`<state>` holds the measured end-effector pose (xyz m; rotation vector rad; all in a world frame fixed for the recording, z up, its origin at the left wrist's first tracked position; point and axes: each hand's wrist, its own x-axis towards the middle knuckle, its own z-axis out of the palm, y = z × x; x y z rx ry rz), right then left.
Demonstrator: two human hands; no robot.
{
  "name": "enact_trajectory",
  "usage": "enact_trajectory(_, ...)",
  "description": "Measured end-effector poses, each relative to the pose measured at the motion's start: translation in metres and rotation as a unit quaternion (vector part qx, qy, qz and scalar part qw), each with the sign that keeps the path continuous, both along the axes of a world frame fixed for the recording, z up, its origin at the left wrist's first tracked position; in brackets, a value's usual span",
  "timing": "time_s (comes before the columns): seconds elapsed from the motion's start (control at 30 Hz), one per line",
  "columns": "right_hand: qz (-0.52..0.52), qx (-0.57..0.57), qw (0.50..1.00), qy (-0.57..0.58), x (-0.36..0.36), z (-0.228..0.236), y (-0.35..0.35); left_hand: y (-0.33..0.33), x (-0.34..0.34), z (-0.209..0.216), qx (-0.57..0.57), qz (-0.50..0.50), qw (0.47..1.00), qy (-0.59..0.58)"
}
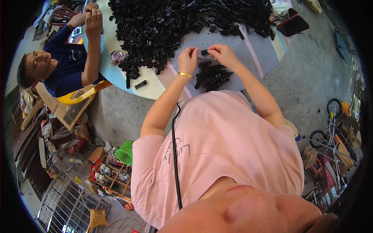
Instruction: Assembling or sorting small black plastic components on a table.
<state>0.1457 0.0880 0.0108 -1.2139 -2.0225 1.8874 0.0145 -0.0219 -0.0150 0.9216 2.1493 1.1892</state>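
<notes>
Between my hands is a small black plastic clip-like piece (204,52), pinched at its right end by the fingertips of my right hand (223,55). My left hand (188,61), with a gold bracelet at the wrist, is closed with thumb and fingers pressed together just left of that piece. Whatever those fingers hold, if anything, is hidden. Below both hands, close to my body, lies a small heap of black plastic pieces (213,77). A much larger pile of similar black pieces (155,35) covers the far part of the table.
The round table (233,46) has a patterned cover. A lone black piece (140,84) and small round containers (115,55) lie at its left. A phone (293,25) stands out over the right edge. Another person (66,62) sits at the left, hands raised together.
</notes>
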Motion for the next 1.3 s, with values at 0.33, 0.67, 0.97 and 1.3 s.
enact_trajectory(0.33,0.053,0.083,0.995,-0.006,-0.013,-0.024,0.009,0.017,-0.012,0.002,-0.193,-0.064,0.937,-0.284)
enact_trajectory(0.67,0.005,-0.034,0.999,-0.030,-0.007,-0.025,0.011,0.028,-0.017,0.008,-0.239,-0.100,0.929,-0.263)
enact_trajectory(0.97,0.011,0.000,0.999,-0.044,-0.008,-0.024,0.011,0.031,-0.017,0.011,-0.249,-0.123,0.928,-0.248)
enact_trajectory(1.3,0.223,0.053,0.950,-0.210,-0.018,-0.005,0.035,0.027,-0.022,0.003,-0.255,-0.147,0.933,-0.207)
